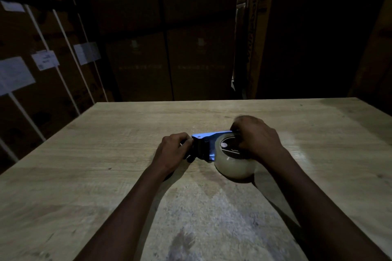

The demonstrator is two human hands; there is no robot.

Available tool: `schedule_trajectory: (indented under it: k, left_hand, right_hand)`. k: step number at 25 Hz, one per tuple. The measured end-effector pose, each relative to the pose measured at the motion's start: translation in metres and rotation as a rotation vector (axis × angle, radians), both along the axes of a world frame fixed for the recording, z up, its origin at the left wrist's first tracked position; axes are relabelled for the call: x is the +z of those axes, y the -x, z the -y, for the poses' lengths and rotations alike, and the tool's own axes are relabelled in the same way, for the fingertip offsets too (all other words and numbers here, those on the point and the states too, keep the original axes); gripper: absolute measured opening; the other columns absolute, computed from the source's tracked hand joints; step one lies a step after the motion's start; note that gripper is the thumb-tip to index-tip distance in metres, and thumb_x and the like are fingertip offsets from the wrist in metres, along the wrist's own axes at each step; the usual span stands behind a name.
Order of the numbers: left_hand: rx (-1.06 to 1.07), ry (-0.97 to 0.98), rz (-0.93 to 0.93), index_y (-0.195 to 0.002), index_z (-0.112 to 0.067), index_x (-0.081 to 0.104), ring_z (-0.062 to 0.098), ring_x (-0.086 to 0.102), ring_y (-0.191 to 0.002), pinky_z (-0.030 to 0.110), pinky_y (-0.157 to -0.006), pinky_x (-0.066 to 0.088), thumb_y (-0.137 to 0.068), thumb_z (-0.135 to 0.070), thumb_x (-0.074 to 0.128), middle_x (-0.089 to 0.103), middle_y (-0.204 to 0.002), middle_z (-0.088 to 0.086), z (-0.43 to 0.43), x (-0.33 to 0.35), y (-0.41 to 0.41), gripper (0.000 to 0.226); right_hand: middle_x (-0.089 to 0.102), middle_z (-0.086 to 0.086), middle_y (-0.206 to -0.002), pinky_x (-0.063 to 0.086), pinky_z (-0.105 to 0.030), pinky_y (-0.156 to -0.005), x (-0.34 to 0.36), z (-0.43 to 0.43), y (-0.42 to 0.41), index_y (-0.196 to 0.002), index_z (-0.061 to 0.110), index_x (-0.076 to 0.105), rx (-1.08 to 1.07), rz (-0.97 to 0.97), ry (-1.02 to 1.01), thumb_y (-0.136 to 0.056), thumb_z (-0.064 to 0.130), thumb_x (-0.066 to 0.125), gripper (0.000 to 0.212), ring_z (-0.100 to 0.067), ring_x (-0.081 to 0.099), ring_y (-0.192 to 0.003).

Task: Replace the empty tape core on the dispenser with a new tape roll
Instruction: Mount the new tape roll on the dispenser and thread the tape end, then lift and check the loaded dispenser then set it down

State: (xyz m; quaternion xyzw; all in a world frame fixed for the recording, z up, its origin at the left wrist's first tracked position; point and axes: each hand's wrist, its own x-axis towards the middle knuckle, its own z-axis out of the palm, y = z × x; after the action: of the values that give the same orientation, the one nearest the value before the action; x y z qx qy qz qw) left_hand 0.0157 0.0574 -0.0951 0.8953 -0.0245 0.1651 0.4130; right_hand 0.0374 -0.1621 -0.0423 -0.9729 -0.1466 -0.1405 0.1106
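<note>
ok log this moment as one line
left hand steadies dispenser | right hand on tape roll | roll at spindle | table

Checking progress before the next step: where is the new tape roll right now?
In the head view, the tape roll sits right of centre on the wooden table, against the blue dispenser, under the right hand.

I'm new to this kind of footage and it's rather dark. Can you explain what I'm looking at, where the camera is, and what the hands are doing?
There is no machine here: one camera worn on a person's head looks forward and down at their bare arms. On a wooden table lies a blue tape dispenser with a roll of clear tape on it. The left hand grips the dispenser's handle end. The right hand rests on top of the roll, fingers around its far side. Behind the table stand stacked cardboard boxes, dim in the low light.
</note>
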Motion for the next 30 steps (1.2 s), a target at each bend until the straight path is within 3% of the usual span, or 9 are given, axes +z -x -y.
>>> schedule_trajectory:
  k: [7,12,15,18,21,23,26,28,30]
  left_hand:
    - [-0.031,-0.007,-0.023,-0.061,-0.026,0.059,0.016,0.06,-0.063,0.032,-0.063,0.046,-0.086,-0.023,0.055,0.065,-0.065,0.001,0.0,0.005,0.004,0.026]
    - [0.02,-0.09,-0.092,-0.064,-0.03,0.065,0.013,0.068,-0.078,0.034,-0.073,0.055,-0.067,-0.014,0.068,0.071,-0.078,-0.01,0.001,0.005,0.002,0.016]
    - [0.04,-0.117,-0.134,-0.059,-0.035,0.06,0.015,0.067,-0.075,0.035,-0.072,0.056,-0.061,-0.021,0.066,0.071,-0.08,-0.011,0.004,0.007,0.001,0.016]
    - [0.04,-0.086,-0.12,-0.064,-0.034,0.062,0.005,0.066,-0.068,0.027,-0.067,0.053,-0.066,-0.016,0.066,0.071,-0.078,-0.011,0.006,0.005,0.003,0.019]
    - [0.047,0.115,-0.019,-0.077,-0.023,0.067,0.009,0.056,-0.055,0.019,-0.053,0.043,-0.077,-0.009,0.068,0.068,-0.079,0.0,0.005,0.008,0.004,0.014]
    - [0.076,0.336,-0.016,-0.099,-0.02,0.065,0.018,0.06,-0.066,0.019,-0.055,0.045,-0.085,-0.017,0.066,0.067,-0.098,0.006,0.002,0.014,0.001,0.014]
    - [0.157,0.594,-0.206,-0.13,-0.018,0.047,0.024,0.067,-0.072,0.029,-0.06,0.045,-0.092,-0.043,0.05,0.065,-0.115,0.014,0.006,0.024,0.002,0.045]
    - [0.131,0.891,-0.393,-0.128,-0.014,0.044,0.027,0.065,-0.071,0.031,-0.059,0.045,-0.09,-0.055,0.041,0.065,-0.11,0.02,0.013,0.038,0.01,0.057]
    - [0.013,1.016,-0.556,-0.124,-0.011,0.049,0.03,0.066,-0.083,0.035,-0.068,0.052,-0.083,-0.066,0.042,0.066,-0.112,0.02,0.019,0.046,0.018,0.069]
  right_hand:
    - [0.065,-0.003,-0.096,0.041,-0.032,-0.066,0.007,0.001,0.005,-0.091,0.02,0.065,-0.035,0.003,-0.082,-0.074,0.031,0.073,0.021,-0.024,0.059,-0.087]
    - [0.064,-0.001,-0.092,0.036,-0.029,-0.064,0.008,0.002,0.006,-0.089,0.021,0.065,-0.044,-0.012,-0.087,-0.072,0.037,0.075,0.025,-0.019,0.048,-0.075]
    - [0.063,-0.001,-0.089,0.036,-0.029,-0.063,0.008,0.001,0.007,-0.086,0.021,0.065,-0.06,-0.008,-0.074,-0.071,0.036,0.075,0.023,-0.019,0.048,-0.073]
    - [0.064,-0.001,-0.083,0.035,-0.027,-0.059,0.009,0.003,0.008,-0.08,0.021,0.063,-0.047,-0.017,-0.102,-0.073,0.034,0.071,0.017,-0.019,0.053,-0.07]
    - [0.067,-0.001,-0.076,0.032,-0.024,-0.053,0.012,0.007,0.005,-0.08,0.022,0.068,-0.057,-0.038,-0.217,-0.074,0.035,0.068,0.014,-0.019,0.057,-0.069]
    - [0.069,-0.002,-0.07,0.038,-0.024,-0.053,0.013,0.006,0.003,-0.076,0.02,0.071,-0.045,-0.04,-0.302,-0.069,0.034,0.071,0.016,-0.02,0.062,-0.068]
    - [0.069,-0.001,-0.063,0.051,-0.026,-0.058,0.017,0.0,0.008,-0.073,0.018,0.073,-0.035,-0.071,-0.463,-0.061,0.024,0.074,0.013,-0.017,0.066,-0.061]
    - [0.069,-0.001,-0.064,0.054,-0.027,-0.06,0.018,-0.006,0.012,-0.077,0.017,0.074,-0.043,-0.071,-0.549,-0.061,0.019,0.075,0.017,-0.016,0.065,-0.06]
    - [0.07,-0.001,-0.066,0.057,-0.031,-0.061,0.015,-0.013,0.015,-0.08,0.018,0.073,-0.039,-0.043,-0.592,-0.061,0.021,0.076,0.019,-0.016,0.066,-0.061]
